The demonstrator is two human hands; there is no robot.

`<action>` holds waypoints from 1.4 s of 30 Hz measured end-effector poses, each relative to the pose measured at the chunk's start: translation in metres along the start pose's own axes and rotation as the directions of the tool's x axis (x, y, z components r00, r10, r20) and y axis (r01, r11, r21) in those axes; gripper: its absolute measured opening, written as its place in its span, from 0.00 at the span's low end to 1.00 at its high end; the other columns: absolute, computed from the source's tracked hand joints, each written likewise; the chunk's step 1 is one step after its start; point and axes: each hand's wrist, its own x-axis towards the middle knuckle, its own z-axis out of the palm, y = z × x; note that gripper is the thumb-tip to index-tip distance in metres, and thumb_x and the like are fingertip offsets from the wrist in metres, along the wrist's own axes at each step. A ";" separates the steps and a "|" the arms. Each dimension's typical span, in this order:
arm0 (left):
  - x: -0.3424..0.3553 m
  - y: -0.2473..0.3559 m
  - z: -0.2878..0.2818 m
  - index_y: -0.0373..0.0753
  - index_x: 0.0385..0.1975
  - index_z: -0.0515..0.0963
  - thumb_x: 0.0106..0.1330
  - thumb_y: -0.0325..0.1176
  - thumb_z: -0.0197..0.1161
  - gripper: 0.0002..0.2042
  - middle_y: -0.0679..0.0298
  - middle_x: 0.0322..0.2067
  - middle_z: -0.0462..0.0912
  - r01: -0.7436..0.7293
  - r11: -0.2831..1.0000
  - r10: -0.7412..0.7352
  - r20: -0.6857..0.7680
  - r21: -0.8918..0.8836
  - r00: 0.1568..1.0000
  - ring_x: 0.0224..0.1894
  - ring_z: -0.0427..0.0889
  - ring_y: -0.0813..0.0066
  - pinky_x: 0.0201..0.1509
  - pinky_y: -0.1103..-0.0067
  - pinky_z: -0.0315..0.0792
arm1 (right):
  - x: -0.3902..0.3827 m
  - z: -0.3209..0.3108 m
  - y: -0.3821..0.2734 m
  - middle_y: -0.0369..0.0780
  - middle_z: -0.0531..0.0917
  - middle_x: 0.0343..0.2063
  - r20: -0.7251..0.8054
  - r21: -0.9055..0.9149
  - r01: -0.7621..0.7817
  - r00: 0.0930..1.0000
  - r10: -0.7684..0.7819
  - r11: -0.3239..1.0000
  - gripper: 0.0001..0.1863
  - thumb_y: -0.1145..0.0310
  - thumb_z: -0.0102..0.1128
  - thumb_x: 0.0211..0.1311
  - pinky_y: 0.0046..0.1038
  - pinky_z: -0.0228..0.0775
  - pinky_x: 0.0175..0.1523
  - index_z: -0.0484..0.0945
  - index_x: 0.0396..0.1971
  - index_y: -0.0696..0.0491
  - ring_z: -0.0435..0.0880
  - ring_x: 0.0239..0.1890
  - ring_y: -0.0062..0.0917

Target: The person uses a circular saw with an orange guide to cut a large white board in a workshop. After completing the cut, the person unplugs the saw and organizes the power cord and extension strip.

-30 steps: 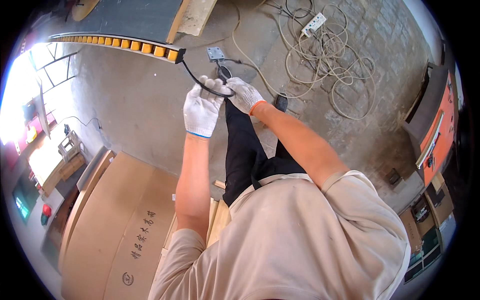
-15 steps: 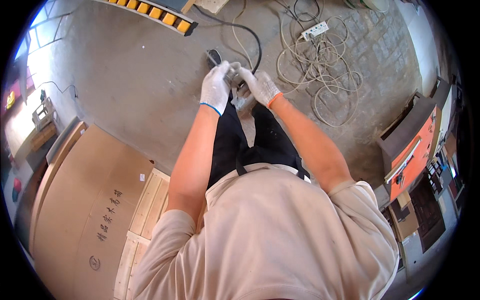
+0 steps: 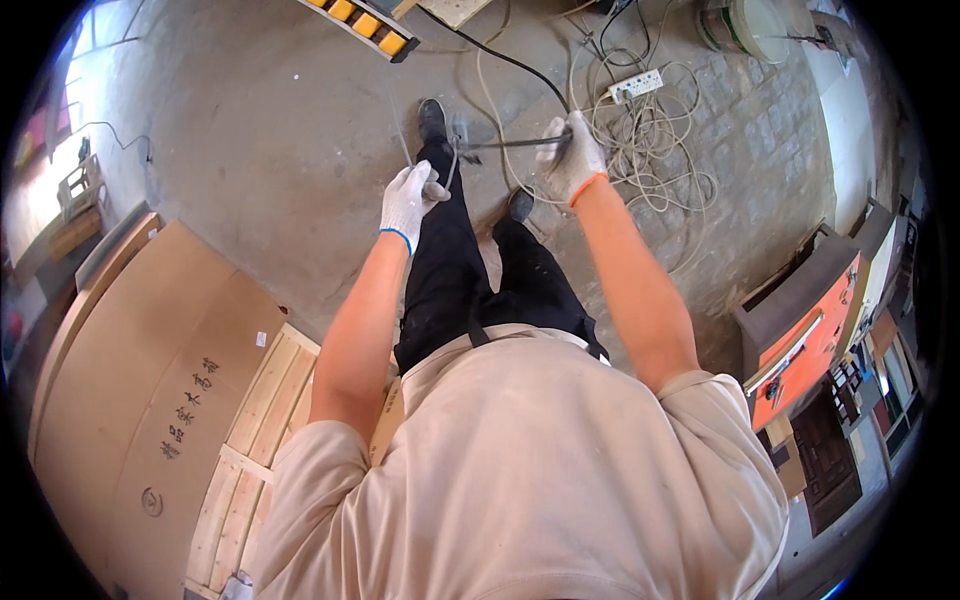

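Observation:
My left hand (image 3: 406,204), in a white knit glove with a blue cuff, is closed around a pale grey cable (image 3: 455,168) above my left leg. A loop of it rises beside the glove, and a thin length sticks up past the fingers. Off to the right, my right hand (image 3: 574,160), gloved in white with an orange cuff, grips a black cable (image 3: 515,143). One stretch of the black cable runs left toward a small grey piece (image 3: 459,128) by my left shoe; I cannot make out what that piece is. Another stretch leads up to the far edge.
A white power strip (image 3: 636,86) lies among tangled pale cords (image 3: 655,150) on the concrete floor. At left stand a large cardboard box (image 3: 150,400) and wooden slats (image 3: 262,400). An orange-topped unit (image 3: 805,340) is at right, a bucket (image 3: 740,28) far right, a yellow-blocked rail (image 3: 367,25) far ahead.
My hands were close together and have moved apart, the right one to the right with the black cable. The left hand has lowered slightly. The view has shifted a little.

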 end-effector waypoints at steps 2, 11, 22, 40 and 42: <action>0.001 -0.004 -0.003 0.37 0.41 0.82 0.82 0.41 0.63 0.12 0.64 0.26 0.82 0.005 1.000 -0.005 -0.043 0.000 0.999 0.33 0.86 0.67 0.48 0.66 0.84 | 0.010 -0.005 -0.021 0.30 0.83 0.24 0.066 -0.061 0.027 0.998 -0.023 0.998 0.23 0.43 0.49 0.86 0.23 0.76 0.24 0.77 0.36 0.45 0.80 0.21 0.20; -0.011 0.006 -0.002 0.36 0.46 0.81 0.84 0.44 0.60 0.15 0.64 0.26 0.82 0.067 0.985 -0.071 -0.023 -0.156 0.997 0.36 0.89 0.63 0.49 0.62 0.87 | 0.065 0.026 -0.073 0.30 0.81 0.23 0.139 0.082 -0.015 0.990 0.004 0.997 0.22 0.48 0.49 0.87 0.23 0.76 0.22 0.77 0.33 0.46 0.76 0.18 0.20; 0.010 -0.004 0.006 0.37 0.46 0.81 0.83 0.46 0.60 0.17 0.60 0.29 0.86 0.101 0.992 -0.101 0.015 -0.078 0.995 0.35 0.90 0.62 0.46 0.61 0.87 | 0.103 -0.028 -0.148 0.30 0.77 0.18 0.663 0.395 -0.265 0.745 -0.073 0.879 0.20 0.62 0.51 0.82 0.28 0.69 0.27 0.75 0.23 0.42 0.75 0.21 0.21; 0.311 0.109 0.126 0.36 0.71 0.74 0.86 0.35 0.38 0.22 0.51 0.73 0.76 -0.298 0.881 0.422 0.326 -0.368 0.846 0.75 0.73 0.55 0.86 0.59 0.60 | 0.116 -0.021 -0.094 0.54 0.89 0.56 0.314 -0.805 0.399 0.915 -0.255 0.440 0.39 0.38 0.48 0.80 0.45 0.77 0.66 0.83 0.60 0.64 0.86 0.63 0.45; 0.347 0.113 0.109 0.38 0.72 0.72 0.87 0.34 0.37 0.23 0.53 0.76 0.71 -0.322 0.914 0.390 0.314 -0.248 0.866 0.77 0.70 0.56 0.87 0.59 0.56 | 0.132 -0.112 -0.089 0.54 0.91 0.45 0.119 -0.978 0.177 0.903 -0.412 0.105 0.36 0.38 0.50 0.76 0.44 0.76 0.64 0.89 0.50 0.59 0.90 0.51 0.44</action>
